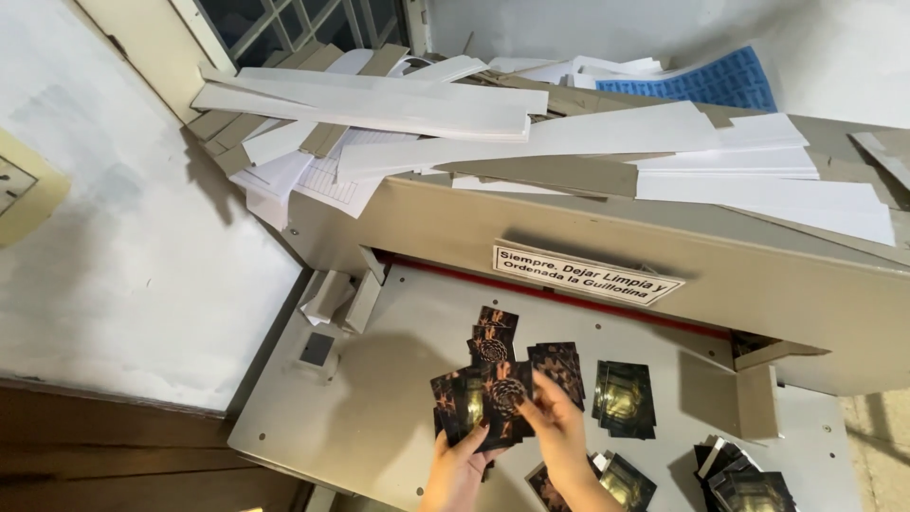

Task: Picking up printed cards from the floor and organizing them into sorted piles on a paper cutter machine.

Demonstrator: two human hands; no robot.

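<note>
My left hand holds up a fanned bunch of small dark cards with a coppery round pattern, over the grey bed of a paper cutter. My right hand grips the right side of the same bunch, fingers on the front card. More dark cards lie in a line on the bed just above the fan, and another small pile sits to their right.
Further stacks of dark cards lie on the bed at right and lower right. The cutter's beige housing carries a white label and is heaped with paper and card strips. A white wall is on the left.
</note>
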